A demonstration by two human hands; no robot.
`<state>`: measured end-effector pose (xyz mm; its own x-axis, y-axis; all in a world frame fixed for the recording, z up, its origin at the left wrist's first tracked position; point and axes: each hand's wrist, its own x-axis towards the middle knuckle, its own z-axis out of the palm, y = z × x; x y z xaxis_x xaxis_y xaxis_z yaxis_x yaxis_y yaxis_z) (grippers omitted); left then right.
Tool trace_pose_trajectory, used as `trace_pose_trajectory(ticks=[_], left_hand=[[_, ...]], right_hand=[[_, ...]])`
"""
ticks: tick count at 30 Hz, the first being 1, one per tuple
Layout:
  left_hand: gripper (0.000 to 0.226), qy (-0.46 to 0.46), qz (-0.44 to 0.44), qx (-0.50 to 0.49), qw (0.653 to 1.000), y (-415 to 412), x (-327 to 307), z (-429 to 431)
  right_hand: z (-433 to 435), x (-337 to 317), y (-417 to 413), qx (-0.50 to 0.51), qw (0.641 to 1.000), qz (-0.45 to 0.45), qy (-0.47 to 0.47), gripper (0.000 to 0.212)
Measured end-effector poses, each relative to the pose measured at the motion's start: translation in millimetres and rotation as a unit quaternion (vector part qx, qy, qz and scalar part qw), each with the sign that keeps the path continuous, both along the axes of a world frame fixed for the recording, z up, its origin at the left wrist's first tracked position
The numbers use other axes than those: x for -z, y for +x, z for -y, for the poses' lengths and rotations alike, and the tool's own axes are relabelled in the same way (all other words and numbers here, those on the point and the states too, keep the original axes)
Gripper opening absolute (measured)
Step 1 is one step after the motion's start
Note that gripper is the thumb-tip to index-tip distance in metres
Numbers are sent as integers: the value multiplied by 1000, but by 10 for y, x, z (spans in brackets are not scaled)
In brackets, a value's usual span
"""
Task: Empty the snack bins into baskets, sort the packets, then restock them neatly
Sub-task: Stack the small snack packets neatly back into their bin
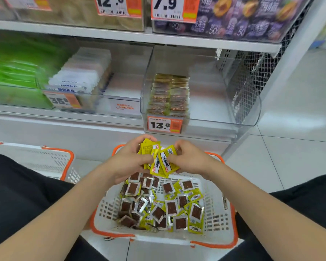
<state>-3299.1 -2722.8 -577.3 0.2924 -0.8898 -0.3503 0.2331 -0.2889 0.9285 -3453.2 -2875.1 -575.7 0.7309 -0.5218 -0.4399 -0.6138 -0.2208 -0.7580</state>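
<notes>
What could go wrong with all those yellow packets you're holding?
The bundle of yellow packets sits fanned and uneven between the left hand and right hand, so some may slip down into the white basket. Loaded crooked, they might topple the neat rows in the clear bin.

I see free room in the right half of the clear bin [239, 117], beside the stacked packets [168, 95] along its left wall, with the shelf board [196, 42] overhead. In the white basket [217, 226], loose packets [169, 206] cover the middle and leave bare floor at the right side. My left hand [132, 161] and right hand [190, 159], gripping yellow packets [162, 163], block its far rim.
</notes>
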Motion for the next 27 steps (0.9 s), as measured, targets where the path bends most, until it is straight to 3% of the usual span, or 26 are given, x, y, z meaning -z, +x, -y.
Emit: trace_pose_trajectory(ticks=[3, 8, 14, 18, 20, 23, 27], left_hand=[[49, -18, -17, -38, 999, -16, 87, -2], [50, -36, -59, -113, 991, -59, 174, 53], [47, -31, -16, -157, 987, -104, 201, 97], [45, -5, 90, -41, 995, -48, 158, 63], [40, -9, 84, -15, 996, -47, 144, 62], [31, -17, 28, -29, 999, -46, 128, 82], [39, 3, 7, -12, 1000, -39, 105, 83]], right_hand=[[-35, -7, -42, 29, 997, 56, 34, 24], [-51, 90, -41, 98, 989, 92, -60, 18], [-31, 7, -75, 201, 976, 80, 3, 11], [75, -95, -118, 6, 987, 35, -155, 23], [69, -115, -109, -40, 993, 33, -110, 24], [17, -152, -98, -16, 996, 52, -71, 23], [-35, -223, -116, -101, 957, 74, -263, 26]])
